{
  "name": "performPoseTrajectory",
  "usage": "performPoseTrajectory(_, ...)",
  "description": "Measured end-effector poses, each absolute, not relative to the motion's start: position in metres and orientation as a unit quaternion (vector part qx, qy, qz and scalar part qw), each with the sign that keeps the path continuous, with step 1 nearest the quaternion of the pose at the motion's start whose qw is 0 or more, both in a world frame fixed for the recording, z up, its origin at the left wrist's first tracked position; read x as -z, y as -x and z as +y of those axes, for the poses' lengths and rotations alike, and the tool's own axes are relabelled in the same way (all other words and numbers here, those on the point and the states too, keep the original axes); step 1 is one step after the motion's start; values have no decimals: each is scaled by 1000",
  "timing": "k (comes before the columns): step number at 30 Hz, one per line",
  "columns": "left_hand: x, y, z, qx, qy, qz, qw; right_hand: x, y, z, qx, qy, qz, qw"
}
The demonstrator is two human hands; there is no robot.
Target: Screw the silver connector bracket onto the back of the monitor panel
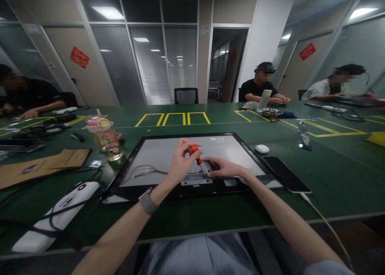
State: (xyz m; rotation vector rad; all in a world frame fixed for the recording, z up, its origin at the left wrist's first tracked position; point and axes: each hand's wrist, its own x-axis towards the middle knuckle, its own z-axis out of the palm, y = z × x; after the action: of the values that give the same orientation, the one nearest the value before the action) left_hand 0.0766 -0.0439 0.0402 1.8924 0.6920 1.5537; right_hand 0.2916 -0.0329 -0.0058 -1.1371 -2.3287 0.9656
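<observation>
A monitor panel [156, 150] lies face down on the green table, its grey metal back up, with thin coloured wires [141, 171] trailing to the left. My left hand [180, 160] is closed round a small orange screwdriver [196, 154], held upright over a small metal bracket [197, 178] near the panel's front edge. My right hand [224, 168] rests flat beside the bracket, its fingers pressing on the panel next to the screwdriver tip. A grey watch band sits on my left wrist.
A pink-lidded bottle [105, 136] stands left of the panel, with brown paper [42, 164] and a white pouch [57, 217] nearer. On the right lie a phone [285, 174] with its cable and a white earbud case [262, 148]. Three other people sit at the table's far sides.
</observation>
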Motion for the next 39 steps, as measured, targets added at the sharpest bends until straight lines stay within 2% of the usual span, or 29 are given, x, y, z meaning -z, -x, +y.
performPoseTrajectory(7,-47,-74,-50,-575,-722,258,284,4,-291,-34,-345,404,-826,188)
performPoseTrajectory(15,-47,-71,-45,-550,-718,221,365,2,-290,-34,-342,400,-830,185)
performPoseTrajectory(22,-51,-71,-44,-553,-721,254,332,4,-291,-33,-343,400,-829,189)
performPoseTrajectory(39,-48,-74,-48,-527,-717,226,396,3,-291,-34,-340,413,-825,184)
